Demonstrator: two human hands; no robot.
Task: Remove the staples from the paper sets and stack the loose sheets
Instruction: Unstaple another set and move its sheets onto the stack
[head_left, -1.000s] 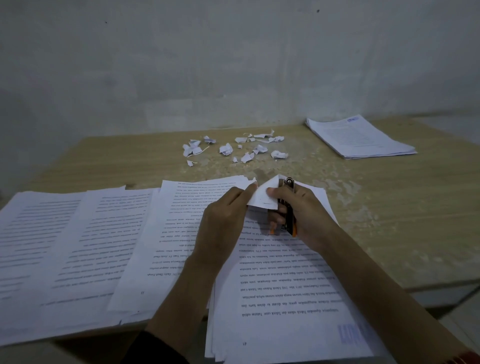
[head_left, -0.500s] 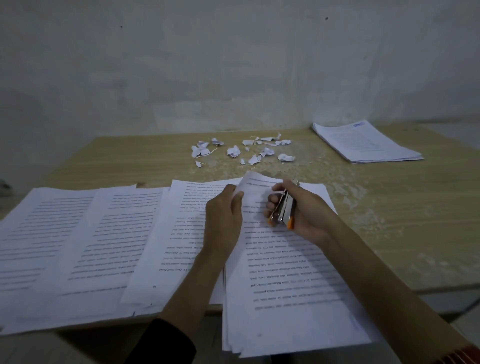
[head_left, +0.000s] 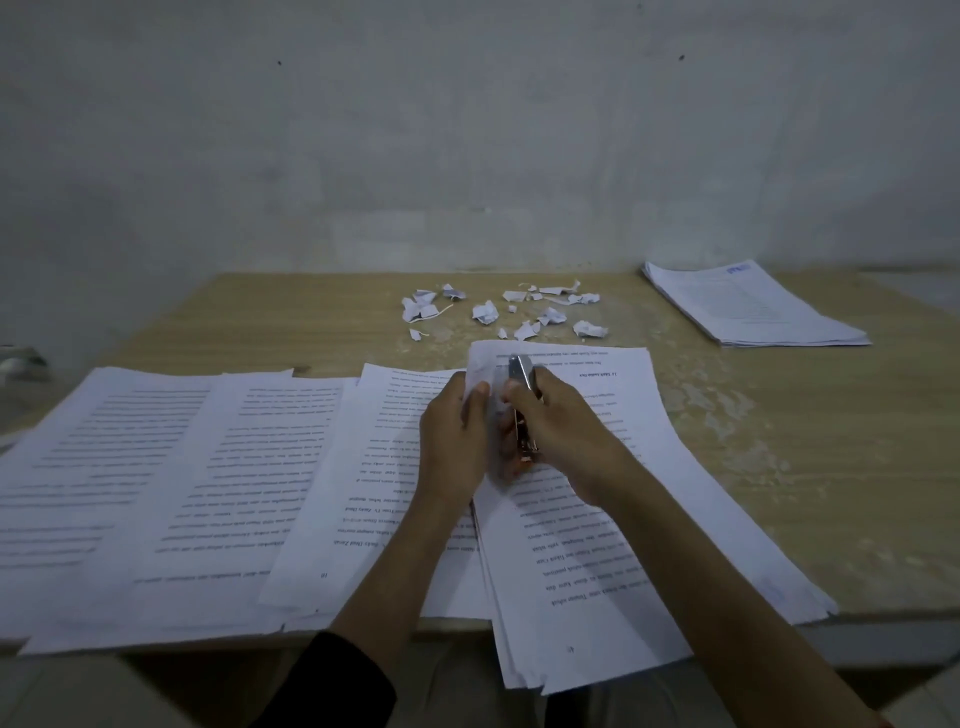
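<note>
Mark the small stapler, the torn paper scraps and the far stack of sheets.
small stapler (head_left: 520, 371), head view, its silver upper end.
torn paper scraps (head_left: 484, 312), head view, one crumpled scrap mid-cluster.
far stack of sheets (head_left: 753, 310), head view, middle of the top sheet.

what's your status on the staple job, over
Left hand pinches top corner of paper set. Right hand grips metal tool at that corner. Torn scraps lie clear beyond.

There is one view only, from the person's head. It faces forward and down on the table (head_left: 831, 467), very near at 6 o'clock; the wall (head_left: 467, 130) fills 12 o'clock.
</note>
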